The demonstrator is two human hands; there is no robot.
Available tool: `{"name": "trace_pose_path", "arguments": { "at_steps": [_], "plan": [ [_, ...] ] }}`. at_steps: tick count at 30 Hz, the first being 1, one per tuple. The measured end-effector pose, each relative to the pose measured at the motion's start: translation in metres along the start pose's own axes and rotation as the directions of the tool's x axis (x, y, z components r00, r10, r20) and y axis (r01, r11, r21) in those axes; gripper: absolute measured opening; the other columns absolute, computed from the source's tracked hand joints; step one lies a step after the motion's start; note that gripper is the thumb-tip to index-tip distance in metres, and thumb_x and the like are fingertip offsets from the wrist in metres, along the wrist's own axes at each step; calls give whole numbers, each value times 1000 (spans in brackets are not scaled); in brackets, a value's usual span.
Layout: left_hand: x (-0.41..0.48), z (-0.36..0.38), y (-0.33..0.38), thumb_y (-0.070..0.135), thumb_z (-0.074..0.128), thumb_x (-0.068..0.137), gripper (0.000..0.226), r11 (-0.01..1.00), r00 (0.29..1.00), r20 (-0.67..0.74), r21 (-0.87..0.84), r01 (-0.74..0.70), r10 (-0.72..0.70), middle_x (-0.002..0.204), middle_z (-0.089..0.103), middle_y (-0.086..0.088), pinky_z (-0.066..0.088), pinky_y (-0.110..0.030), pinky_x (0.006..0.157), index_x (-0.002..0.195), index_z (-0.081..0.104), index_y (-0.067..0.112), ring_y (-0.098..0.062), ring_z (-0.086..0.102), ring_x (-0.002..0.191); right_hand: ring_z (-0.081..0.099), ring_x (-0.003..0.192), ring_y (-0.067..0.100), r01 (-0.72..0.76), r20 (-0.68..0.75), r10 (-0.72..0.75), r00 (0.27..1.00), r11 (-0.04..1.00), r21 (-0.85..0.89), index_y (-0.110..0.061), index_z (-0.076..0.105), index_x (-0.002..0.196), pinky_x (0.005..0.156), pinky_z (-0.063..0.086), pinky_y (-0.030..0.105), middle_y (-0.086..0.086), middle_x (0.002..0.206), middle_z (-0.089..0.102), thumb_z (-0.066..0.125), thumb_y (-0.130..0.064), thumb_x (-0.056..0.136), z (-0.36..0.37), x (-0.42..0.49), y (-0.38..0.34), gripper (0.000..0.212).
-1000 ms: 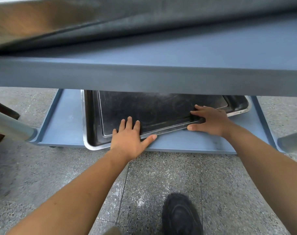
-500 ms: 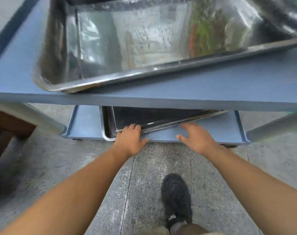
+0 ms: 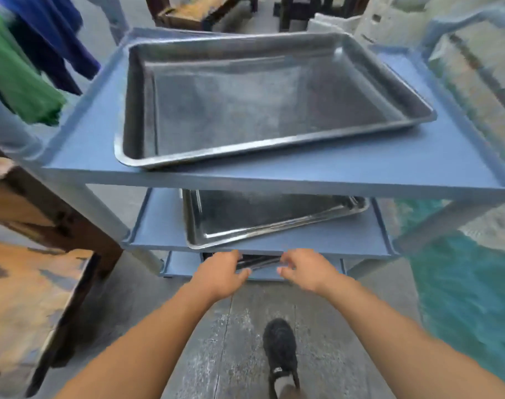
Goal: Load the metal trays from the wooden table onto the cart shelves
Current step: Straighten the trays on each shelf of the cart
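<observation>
Left edge: I see green and blue cloth [image 3: 29,67] hanging, below it a worn wooden table [image 3: 23,295] with dark legs. Floor is grey speckled stone [image 3: 231,355]; teal patch at far right.

Centre: blue three-shelf cart [image 3: 274,180]. Top shelf holds a deep metal tray [image 3: 260,105], dull scratched steel, rolled rim, skewed to the shelf edges. Middle shelf has a shallower tray [image 3: 263,223], also skewed. Bottom shelf tray [image 3: 254,262] is mostly hidden, only a dark sliver shows.

Left hand [image 3: 219,275] and right hand [image 3: 303,269] sit near each other at the bottom shelf front, fingers loosely curled, gripping nothing. Black shoe [image 3: 280,349] below.
</observation>
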State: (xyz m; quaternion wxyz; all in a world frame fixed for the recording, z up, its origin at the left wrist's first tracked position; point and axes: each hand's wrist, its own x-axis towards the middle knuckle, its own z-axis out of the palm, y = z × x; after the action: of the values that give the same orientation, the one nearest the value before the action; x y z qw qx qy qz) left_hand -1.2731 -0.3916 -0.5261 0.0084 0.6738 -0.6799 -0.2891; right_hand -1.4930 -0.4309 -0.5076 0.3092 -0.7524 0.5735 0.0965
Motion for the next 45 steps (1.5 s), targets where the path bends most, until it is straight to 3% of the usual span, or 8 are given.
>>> {"name": "trace_pose_path", "arguments": {
  "at_steps": [2,12,18,23,30,35,41,45],
  "plan": [
    [-21,-41,22,50,54,89,33,999,999,-34,8,-40,40,94,68,-4,46,-34,72,101,60,20,-29,62,93,61,103,26,15,-29,-14,999,1000,16,-19,63,107,83,48,34,3,106,69,57,-46,91,-39,-29,-21,32],
    [-74,-206,93,54,52,90,36,994,980,-176,67,-87,98,96,70,2,52,-35,78,104,63,23,-22,64,93,62,99,18,113,-231,-87,969,989,100,-22,62,118,88,51,37,-3,104,68,57,-56,86,-187,-115,-76,46],
    [-51,-244,101,61,52,88,45,993,949,-298,83,-85,106,99,70,2,50,-34,73,112,62,23,-20,64,88,55,118,17,164,-346,-127,930,983,81,-22,54,131,96,46,35,-1,127,60,54,-59,88,-227,-95,-56,57],
    [-9,-248,106,69,47,87,62,986,951,-282,146,-87,125,118,58,1,46,-32,81,127,53,21,-20,56,107,36,133,20,207,-377,-218,900,976,-72,-20,46,139,105,37,35,1,138,44,52,-63,87,-259,-54,-25,67],
    [41,-232,104,87,28,75,87,970,980,-192,225,94,-50,143,38,0,38,-49,104,141,36,30,-25,41,130,30,141,26,188,-200,-239,950,951,-245,-27,29,148,114,28,43,6,154,26,41,-82,77,-291,10,13,91],
    [50,-214,92,91,6,73,94,939,976,-216,327,103,-32,151,34,-1,31,-49,107,144,35,36,-23,30,138,36,134,27,271,-84,-310,947,912,-307,-25,42,135,110,33,40,6,144,34,36,-87,73,-293,43,31,88],
    [55,-207,93,99,3,64,109,934,976,-176,312,177,-126,165,7,-3,20,-52,116,154,16,37,-27,6,150,-10,151,24,253,-26,-277,961,909,-331,-38,8,153,119,3,55,0,164,-13,18,-101,59,-283,58,42,115],
    [57,-207,89,100,4,63,112,939,980,-160,302,165,-121,165,5,-2,20,-52,116,154,15,36,-28,4,150,-14,150,24,225,-11,-245,969,907,-357,-40,1,153,119,1,55,-2,163,-16,17,-104,55,-278,61,41,118]
  ]
}}
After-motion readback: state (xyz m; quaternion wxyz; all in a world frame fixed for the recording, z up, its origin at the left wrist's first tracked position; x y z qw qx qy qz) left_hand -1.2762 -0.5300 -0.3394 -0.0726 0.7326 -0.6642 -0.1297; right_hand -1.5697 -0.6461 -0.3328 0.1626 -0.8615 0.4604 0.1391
